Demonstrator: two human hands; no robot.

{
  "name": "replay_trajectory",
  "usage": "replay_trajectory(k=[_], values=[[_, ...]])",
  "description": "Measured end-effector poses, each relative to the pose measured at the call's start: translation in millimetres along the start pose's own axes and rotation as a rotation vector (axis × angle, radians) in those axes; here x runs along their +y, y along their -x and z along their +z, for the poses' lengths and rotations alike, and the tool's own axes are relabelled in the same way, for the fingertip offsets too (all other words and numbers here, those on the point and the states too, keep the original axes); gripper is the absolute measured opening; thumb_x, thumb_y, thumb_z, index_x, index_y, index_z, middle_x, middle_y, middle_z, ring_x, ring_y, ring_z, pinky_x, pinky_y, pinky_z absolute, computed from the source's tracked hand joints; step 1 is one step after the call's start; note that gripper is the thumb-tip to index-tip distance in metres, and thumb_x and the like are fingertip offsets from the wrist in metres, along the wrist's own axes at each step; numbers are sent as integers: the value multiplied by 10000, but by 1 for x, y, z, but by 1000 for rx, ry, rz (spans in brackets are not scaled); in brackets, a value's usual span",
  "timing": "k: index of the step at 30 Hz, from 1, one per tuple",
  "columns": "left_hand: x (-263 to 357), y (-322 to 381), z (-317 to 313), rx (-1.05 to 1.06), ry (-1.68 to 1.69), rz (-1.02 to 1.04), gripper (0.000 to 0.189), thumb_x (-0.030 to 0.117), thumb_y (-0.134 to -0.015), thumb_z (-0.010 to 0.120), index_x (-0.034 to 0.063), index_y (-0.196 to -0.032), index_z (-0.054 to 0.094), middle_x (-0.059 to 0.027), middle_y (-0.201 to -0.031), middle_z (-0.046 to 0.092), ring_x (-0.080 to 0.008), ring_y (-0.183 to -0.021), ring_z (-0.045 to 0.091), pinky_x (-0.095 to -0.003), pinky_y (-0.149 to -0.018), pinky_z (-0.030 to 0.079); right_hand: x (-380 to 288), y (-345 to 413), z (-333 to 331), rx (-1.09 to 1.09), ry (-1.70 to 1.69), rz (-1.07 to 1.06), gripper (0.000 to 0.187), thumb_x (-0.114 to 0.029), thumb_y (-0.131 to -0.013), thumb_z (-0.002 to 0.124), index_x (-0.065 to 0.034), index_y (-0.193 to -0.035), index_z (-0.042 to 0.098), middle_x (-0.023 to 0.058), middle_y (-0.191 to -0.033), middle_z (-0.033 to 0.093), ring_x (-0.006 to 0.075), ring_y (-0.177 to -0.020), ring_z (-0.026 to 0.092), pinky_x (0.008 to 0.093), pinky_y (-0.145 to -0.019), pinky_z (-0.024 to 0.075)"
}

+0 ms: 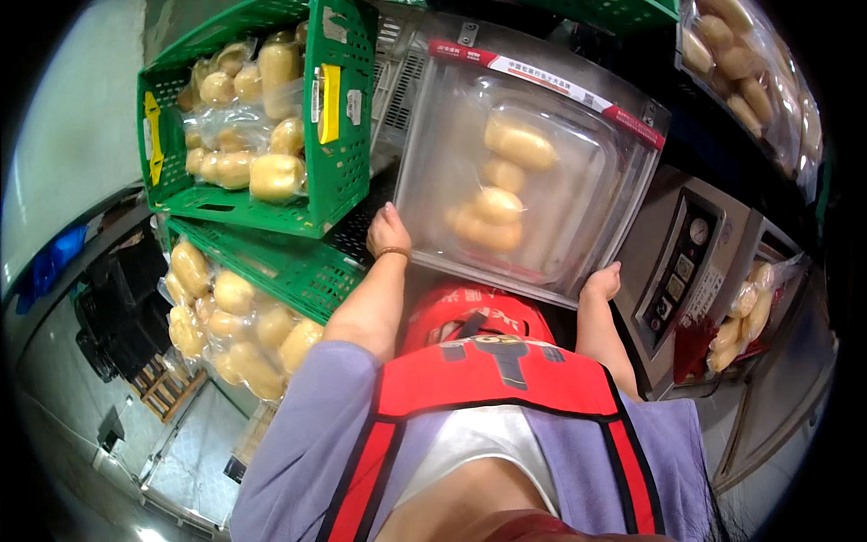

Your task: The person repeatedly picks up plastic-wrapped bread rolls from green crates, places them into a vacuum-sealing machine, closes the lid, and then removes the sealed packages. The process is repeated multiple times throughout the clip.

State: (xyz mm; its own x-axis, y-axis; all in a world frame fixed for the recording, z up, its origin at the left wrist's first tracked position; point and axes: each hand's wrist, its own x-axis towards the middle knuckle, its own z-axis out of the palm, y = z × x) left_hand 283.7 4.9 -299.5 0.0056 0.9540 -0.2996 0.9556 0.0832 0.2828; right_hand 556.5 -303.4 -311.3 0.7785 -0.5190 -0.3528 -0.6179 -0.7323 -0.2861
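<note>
A clear lid (pixel 562 196) of a vacuum packing machine, with a red and white printed strip along its far edge, fills the middle of the head view. Under it show several pale peeled tubers (pixel 520 146), apparently potatoes. At the lid's near left corner is my left hand (pixel 389 234), its fingers against the edge. My right hand (pixel 601 281) rests at the near right corner, fingers curled at the rim. How firmly either hand grips cannot be told.
A green plastic crate (pixel 339 169) with bagged tubers stands at the left. More bagged tubers (pixel 234 325) lie below it beside another green crate (pixel 284 271). At right are a control panel with a gauge (pixel 677 278), a filled bag (pixel 742 315) and large bags (pixel 752 74).
</note>
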Motion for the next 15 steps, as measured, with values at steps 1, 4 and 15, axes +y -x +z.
replay_trajectory(k=[1,4,15], values=[[1,0,0,5,8,6,500,413,-930,307,45,-822,627,-202,-850,631,-415,-816,584,-505,-708,441,2,-1,1,26,-3,-13,568,-429,-899,355,55,-1042,617,231,-1073,608,376,-1051,539,405,-918,383],[1,-1,-1,1,28,3,477,398,-924,322,41,-825,623,-205,-848,629,-417,-818,580,-499,-703,440,3,-1,3,32,38,-10,562,-413,-897,346,59,-1043,615,236,-1085,601,380,-1057,533,408,-926,377],[0,0,-3,19,51,43,469,418,-923,324,52,-840,606,-214,-846,619,-426,-813,570,-508,-702,437,0,-1,3,67,126,24,553,-383,-854,325,60,-980,632,261,-1031,603,402,-988,557,429,-888,399]])
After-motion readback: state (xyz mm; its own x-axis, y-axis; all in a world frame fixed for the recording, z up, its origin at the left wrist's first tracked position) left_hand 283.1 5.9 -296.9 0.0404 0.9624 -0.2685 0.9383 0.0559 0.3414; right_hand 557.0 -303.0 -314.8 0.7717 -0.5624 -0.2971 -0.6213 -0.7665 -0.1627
